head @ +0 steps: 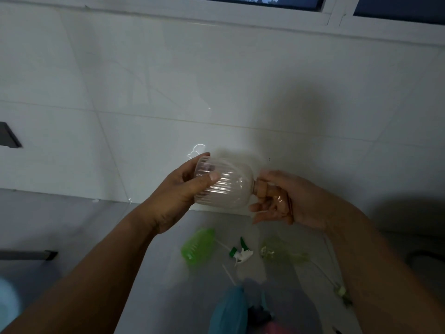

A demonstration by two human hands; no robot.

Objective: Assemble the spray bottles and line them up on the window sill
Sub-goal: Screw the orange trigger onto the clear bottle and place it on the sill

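in front of the tiled wall (144, 80), held in the air between both hands, lies a clear ribbed bottle (222, 186), on its side with the neck pointing to the person's right. the left hand (178, 196) wraps the base end, thumb across the ribs. the right hand (284, 201) is closed around a pale spray head (263, 190) at the neck; the blur makes it hard to say whether the head is threaded on or only pressed against the mouth, but it looks like the screwing-on step is under way.

below, on the grey floor (144, 237), the rest waits. a green bottle (198, 247) lies on its side with no head. just beside it sits a loose green-and-white trigger (242, 253) with its thin tube. to the right lies a pale yellowish bottle (281, 253), and a long tube with a small end piece (340, 290) trails past the right forearm. a blue bag (228, 309) sits at the bottom edge.

judging by this, no bottle is on the sill (240, 18) in the stretch that shows. so the first assembly is in hand, at least two more are left, and all the lining up remains.
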